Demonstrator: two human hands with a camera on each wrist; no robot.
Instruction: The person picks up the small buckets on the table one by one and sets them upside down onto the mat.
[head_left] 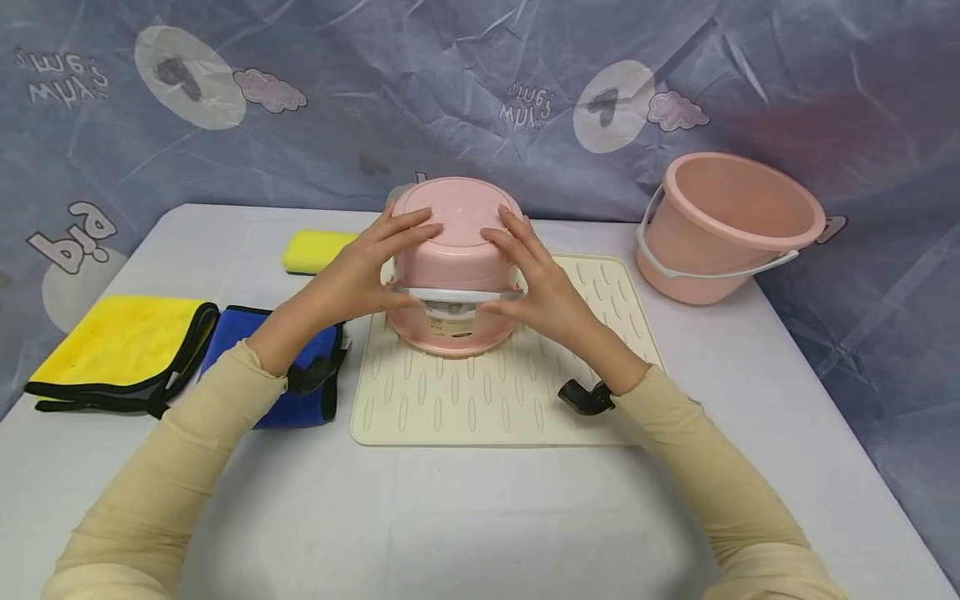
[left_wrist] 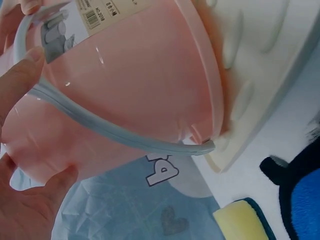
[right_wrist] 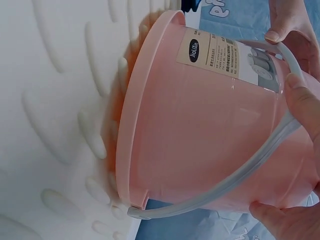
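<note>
Head view: the pink bucket (head_left: 456,268) stands inverted, axis vertical, rim down at the 11 o'clock part of the cream mat (head_left: 472,421). It lies at 3 o'clock from the left hand (head_left: 372,260) and 9 o'clock from the right hand (head_left: 538,277); neither is clearly nearer. Both have fingers spread wide and curved round it, thumbs at the pale handle (head_left: 465,295). Backdrop (head_left: 450,92) lettering, inverted: "why", "me".

Left wrist view: rim towards 3 o'clock; left thumb at the handle, fingertips on the wall. Label (left_wrist: 107,20) reads "NO.2018", beside a barcode.

Right wrist view: rim towards 9 o'clock; right thumb at the handle, a fingertip on the wall. The label's dark oval appears to read "JIALIXIN"; smaller print illegible.
</note>
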